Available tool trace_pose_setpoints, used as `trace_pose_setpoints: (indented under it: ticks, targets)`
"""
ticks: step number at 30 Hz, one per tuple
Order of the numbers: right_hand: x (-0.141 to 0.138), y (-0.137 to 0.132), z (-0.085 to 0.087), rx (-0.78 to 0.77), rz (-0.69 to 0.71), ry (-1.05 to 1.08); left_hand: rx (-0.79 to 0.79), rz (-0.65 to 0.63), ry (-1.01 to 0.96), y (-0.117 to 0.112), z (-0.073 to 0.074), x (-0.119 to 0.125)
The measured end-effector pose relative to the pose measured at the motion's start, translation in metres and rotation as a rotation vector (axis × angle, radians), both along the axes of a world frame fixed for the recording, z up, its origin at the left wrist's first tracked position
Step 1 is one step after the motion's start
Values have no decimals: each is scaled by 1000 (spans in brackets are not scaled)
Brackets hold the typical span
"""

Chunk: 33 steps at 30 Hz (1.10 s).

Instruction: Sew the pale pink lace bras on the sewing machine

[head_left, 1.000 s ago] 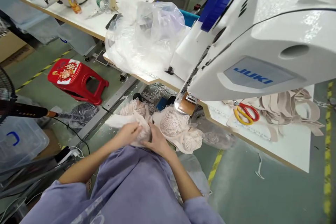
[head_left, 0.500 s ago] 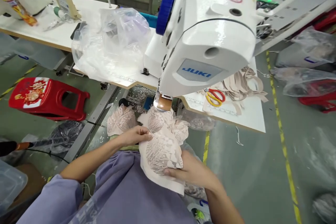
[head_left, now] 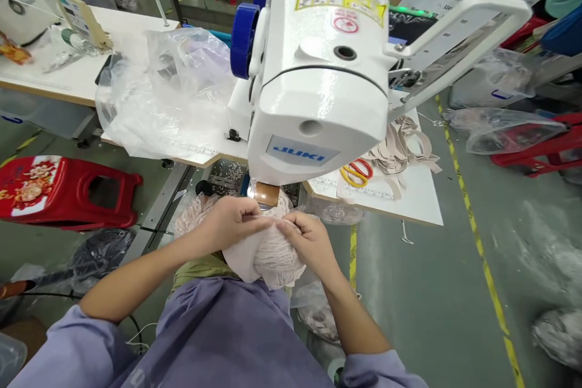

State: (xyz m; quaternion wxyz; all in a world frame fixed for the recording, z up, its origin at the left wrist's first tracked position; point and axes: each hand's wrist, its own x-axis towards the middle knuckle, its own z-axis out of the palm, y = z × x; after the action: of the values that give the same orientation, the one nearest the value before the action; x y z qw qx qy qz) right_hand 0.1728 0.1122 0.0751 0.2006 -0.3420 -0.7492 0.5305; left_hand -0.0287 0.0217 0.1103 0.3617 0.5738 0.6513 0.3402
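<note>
A pale pink lace bra (head_left: 277, 254) hangs from both my hands, just in front of a white sewing machine (head_left: 318, 115). My left hand (head_left: 231, 224) pinches its upper edge from the left. From the right, my right hand (head_left: 307, 239) grips the same edge between thumb and fingers, the two sets of fingertips almost touching. Part of the lace runs up under the machine's head, beside the brown plate (head_left: 267, 194); the needle is hidden. More pale lace (head_left: 193, 215) bunches left of my left hand.
Scissors with red and yellow handles (head_left: 357, 173) lie on the right table part near beige fabric strips (head_left: 400, 145). A clear plastic bag (head_left: 168, 97) covers the table at left. A red stool (head_left: 68, 191) stands on the floor at left.
My right hand has moved up from the lower cup to the edge beside my left hand. The bra has been lifted and folded, its lower part now hanging down. The view has shifted right.
</note>
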Motion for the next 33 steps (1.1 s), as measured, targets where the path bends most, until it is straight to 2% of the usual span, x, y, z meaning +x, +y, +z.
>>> trace_pose_setpoints:
  ticks: [3,9,14,20,23,26,29,31,33]
  targets:
    - [-15,20,0,3,-31,-11,-11,118,8,13,3,-17]
    - [-31,49,-12,-169,11,-6,61,245,71,29,-6,-26]
    - [-30,58,-20,-221,-10,42,126,220,98,36,-13,-30]
    - [-31,62,-9,-271,25,86,108,195,134,38,-11,-31]
    - [-32,65,-11,-293,18,112,109,184,130,38,-9,-30]
    - [-30,63,-25,-340,2,106,117,201,129,38,-7,-29]
    - [-23,52,-47,-343,41,121,111,225,132,37,-7,-31]
    - [-14,40,-63,-345,167,151,110,239,157,36,-7,-34]
    - [-2,28,-78,-421,323,149,118,232,180,35,-8,-37]
